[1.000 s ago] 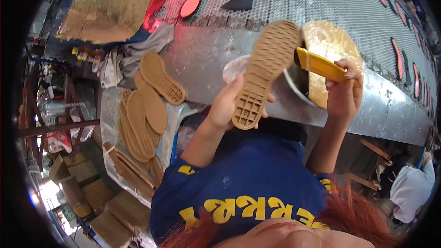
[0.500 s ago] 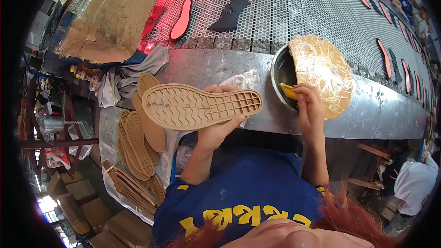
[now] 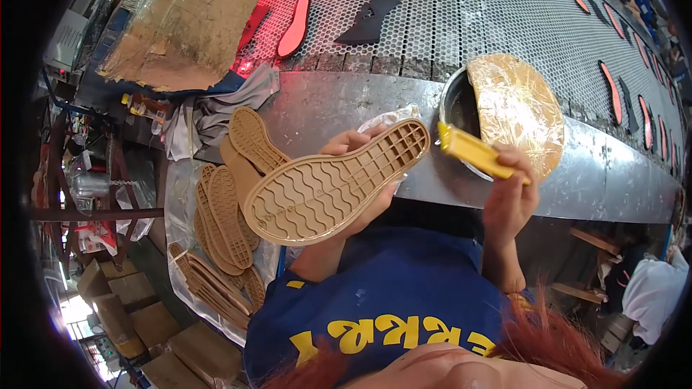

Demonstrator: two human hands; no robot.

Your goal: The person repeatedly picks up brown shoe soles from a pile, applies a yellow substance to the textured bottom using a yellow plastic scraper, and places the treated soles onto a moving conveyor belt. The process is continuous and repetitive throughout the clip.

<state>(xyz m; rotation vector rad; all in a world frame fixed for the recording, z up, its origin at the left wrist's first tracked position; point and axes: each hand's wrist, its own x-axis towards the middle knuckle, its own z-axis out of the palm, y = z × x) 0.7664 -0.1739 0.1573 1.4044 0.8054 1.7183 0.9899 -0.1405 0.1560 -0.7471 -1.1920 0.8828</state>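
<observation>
My left hand (image 3: pixel 369 212) grips a tan shoe sole (image 3: pixel 317 198) from beneath, with fingers at its far edge and the thumb side at the near edge. The sole's wavy tread and gridded heel face up, heel end toward the right. In my right hand (image 3: pixel 510 198) is a flat yellow brush-like tool (image 3: pixel 472 153), pinched at one end; its other end points left over the metal bowl (image 3: pixel 445 108). A round tan board (image 3: pixel 515 108) wrapped in clear film covers the bowl's right part. The bowl's inside looks dark.
More tan soles (image 3: pixel 223 216) lie piled on plastic sheeting at left, beside a grey cloth (image 3: pixel 209 119). Past the metal ledge (image 3: pixel 324 101), a perforated bed (image 3: pixel 447 14) carries pink insoles (image 3: pixel 295 29) and black pieces (image 3: pixel 369 18). A worn brown board (image 3: pixel 187 21) stands at far left.
The yellow tool has come up out of the bowl and toward me, its full length now showing. My left hand has tilted the sole, raising its heel end and bringing the toe nearer me.
</observation>
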